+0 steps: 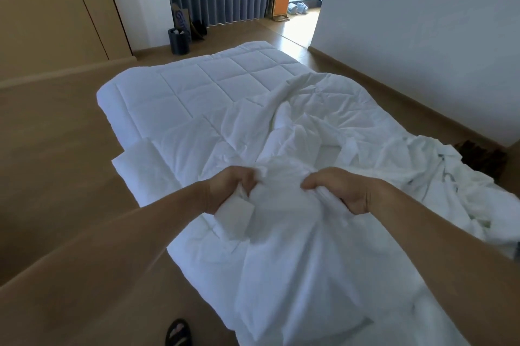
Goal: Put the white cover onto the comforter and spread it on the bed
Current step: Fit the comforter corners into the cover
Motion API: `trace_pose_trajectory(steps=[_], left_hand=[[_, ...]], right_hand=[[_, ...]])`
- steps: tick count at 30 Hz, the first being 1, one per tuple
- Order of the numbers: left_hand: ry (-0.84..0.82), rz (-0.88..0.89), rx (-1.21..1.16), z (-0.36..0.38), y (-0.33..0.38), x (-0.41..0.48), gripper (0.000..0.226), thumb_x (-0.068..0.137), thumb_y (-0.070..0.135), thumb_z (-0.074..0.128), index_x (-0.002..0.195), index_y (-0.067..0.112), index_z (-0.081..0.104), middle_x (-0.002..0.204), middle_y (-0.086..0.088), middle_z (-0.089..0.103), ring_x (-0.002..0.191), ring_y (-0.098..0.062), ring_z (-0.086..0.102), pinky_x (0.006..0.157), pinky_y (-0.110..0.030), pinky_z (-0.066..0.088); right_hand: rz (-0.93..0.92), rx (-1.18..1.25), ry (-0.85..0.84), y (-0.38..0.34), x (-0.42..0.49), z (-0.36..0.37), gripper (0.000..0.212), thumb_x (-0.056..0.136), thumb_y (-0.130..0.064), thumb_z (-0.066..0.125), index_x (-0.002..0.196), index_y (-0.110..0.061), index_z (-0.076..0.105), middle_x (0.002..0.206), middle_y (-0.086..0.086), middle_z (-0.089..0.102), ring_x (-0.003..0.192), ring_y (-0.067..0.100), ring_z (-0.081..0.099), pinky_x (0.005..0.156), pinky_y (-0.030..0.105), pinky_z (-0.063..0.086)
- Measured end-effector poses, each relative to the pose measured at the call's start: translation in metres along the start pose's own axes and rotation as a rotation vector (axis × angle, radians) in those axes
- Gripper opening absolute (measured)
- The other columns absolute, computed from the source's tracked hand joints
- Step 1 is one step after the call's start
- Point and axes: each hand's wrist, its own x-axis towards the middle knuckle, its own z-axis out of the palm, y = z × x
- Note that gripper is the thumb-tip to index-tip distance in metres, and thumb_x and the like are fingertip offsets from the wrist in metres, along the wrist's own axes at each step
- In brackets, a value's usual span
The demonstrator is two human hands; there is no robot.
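White cover (309, 131) — bunched at its near edge, gripped by left hand (225, 190) and right hand (346, 190), fingers curled into the fabric. Quilted comforter (197, 86) — laid beneath it on the wooden floor (56, 162), long axis running straight away from both hands, which are equally near.

The wooden floor (56, 162) carries everything here. A quilted comforter (180, 92) lies spread flat on it, with the white cover (323, 126) crumpled over its near and right parts. A dark round bin (179, 41) stands well beyond the comforter's far edge (something pale inside). At the bottom edge of the view, a sandalled foot (177, 333) rests on the boards, just beside the comforter.
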Motion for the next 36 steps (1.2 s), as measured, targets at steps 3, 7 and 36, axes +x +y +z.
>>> trace_pose_trajectory(steps=[3,7,36], left_hand=[[-0.124,-0.022,0.100,0.010,0.003,0.002,0.039,0.070,0.026,0.072,0.107,0.012,0.070,0.098,-0.011,0.073,0.085,-0.025,0.071,0.073,-0.034,0.057],[-0.160,-0.068,0.881,0.017,0.011,0.006,0.036,0.081,0.018,0.079,0.114,0.010,0.068,0.105,-0.003,0.073,0.096,-0.019,0.071,0.081,-0.030,0.059],[0.031,0.125,0.559,0.020,-0.006,0.013,0.019,0.061,0.011,0.054,0.077,0.002,0.059,0.065,-0.002,0.052,0.060,-0.011,0.050,0.062,-0.023,0.042]], right_hand=[[-0.065,0.060,0.033,0.000,0.002,0.003,0.029,0.094,-0.027,0.063,0.111,-0.005,0.072,0.112,0.018,0.072,0.097,0.030,0.070,0.092,0.042,0.054],[-0.036,-0.165,-0.141,-0.001,0.001,-0.001,0.051,0.077,-0.028,0.082,0.122,-0.009,0.066,0.114,0.012,0.073,0.106,0.029,0.070,0.089,0.041,0.056],[-0.188,-0.560,0.040,0.021,0.010,0.003,0.026,0.077,-0.023,0.081,0.101,-0.019,0.073,0.098,0.004,0.075,0.095,0.025,0.070,0.091,0.036,0.054]])
